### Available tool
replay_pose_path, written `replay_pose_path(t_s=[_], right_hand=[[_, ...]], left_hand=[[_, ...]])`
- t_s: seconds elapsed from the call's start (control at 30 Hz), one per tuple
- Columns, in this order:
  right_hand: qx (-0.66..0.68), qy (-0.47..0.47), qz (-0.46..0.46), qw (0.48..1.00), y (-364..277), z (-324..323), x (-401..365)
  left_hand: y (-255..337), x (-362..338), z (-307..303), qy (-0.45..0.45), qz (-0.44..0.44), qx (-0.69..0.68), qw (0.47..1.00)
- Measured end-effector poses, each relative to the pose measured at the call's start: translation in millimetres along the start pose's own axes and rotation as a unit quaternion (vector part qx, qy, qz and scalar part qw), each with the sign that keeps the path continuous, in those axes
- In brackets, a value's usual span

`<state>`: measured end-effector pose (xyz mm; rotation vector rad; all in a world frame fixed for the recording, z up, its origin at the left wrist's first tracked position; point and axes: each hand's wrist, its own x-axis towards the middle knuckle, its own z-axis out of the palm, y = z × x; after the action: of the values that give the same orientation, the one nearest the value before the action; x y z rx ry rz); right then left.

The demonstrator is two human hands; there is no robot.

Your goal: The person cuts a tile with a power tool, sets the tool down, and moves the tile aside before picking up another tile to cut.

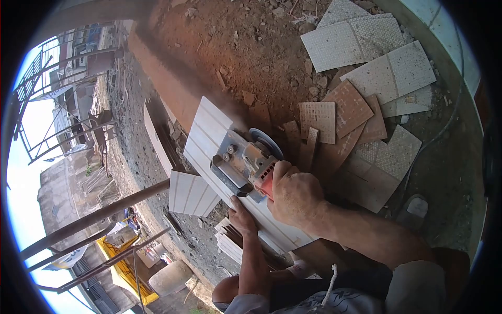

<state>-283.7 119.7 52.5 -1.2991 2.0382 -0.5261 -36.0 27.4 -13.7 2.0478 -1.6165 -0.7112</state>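
My right hand (298, 193) is wrapped around the red and grey body of a handheld tile cutter (256, 165). Its metal base plate rests on a long white tile (206, 131) with tan stripes, and its round blade (266, 144) stands at the tile's far long edge. Dust blurs the area beyond the blade. My left hand (242, 217) grips the near long edge of the same tile, close to the cutter's base. The left fingertips under the tile are hidden.
Stacked striped tiles (193, 193) lie left of the work. Broken brown tiles (353, 110) and white textured tiles (355, 42) cover the ground at right. A cable (431, 141) runs down the right side. Metal bars (99, 220) cross the left. Reddish soil (246, 52) lies ahead.
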Motion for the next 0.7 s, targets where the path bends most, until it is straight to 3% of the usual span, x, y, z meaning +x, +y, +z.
replay_pose_path(t_s=[0.2, 0.33, 0.7], right_hand=[[-0.005, -0.016, -0.01, 1.0, -2, -4, 16], [-0.018, -0.008, -0.013, 1.0, -3, -2, 20], [-0.009, -0.01, -0.01, 1.0, -10, -3, 35]], left_hand=[[-7, 6, -3, 0.008, -0.017, 0.053, 0.998], [-12, 6, 0, -0.002, 0.014, -0.001, 1.0], [6, 1, -3, -0.042, -0.042, 0.047, 0.997]])
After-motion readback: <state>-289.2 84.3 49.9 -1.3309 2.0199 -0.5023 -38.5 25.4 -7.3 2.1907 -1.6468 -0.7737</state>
